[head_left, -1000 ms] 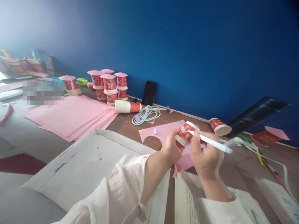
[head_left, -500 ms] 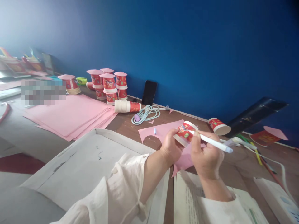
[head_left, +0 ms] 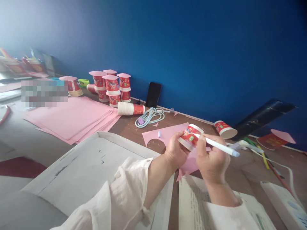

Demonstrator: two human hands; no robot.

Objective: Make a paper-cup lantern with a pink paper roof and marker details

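My left hand [head_left: 176, 151] is wrapped round a small red paper cup [head_left: 190, 136], held tilted above the table. My right hand [head_left: 212, 161] grips a white pen with a light blue end [head_left: 219, 146]; its tip rests on the cup's side. Under both hands lies a pink paper sheet [head_left: 168, 134] with a round hole cut out of it. Both sleeves are cream-coloured.
A stack of pink sheets [head_left: 72, 118] lies at the left. Red cups topped with pink paper [head_left: 112, 86] stand by the blue wall, beside a lying cup stack [head_left: 129, 109], a coiled cable [head_left: 150, 116] and a leaning phone [head_left: 153, 95]. Another cup [head_left: 224, 129] lies at the right.
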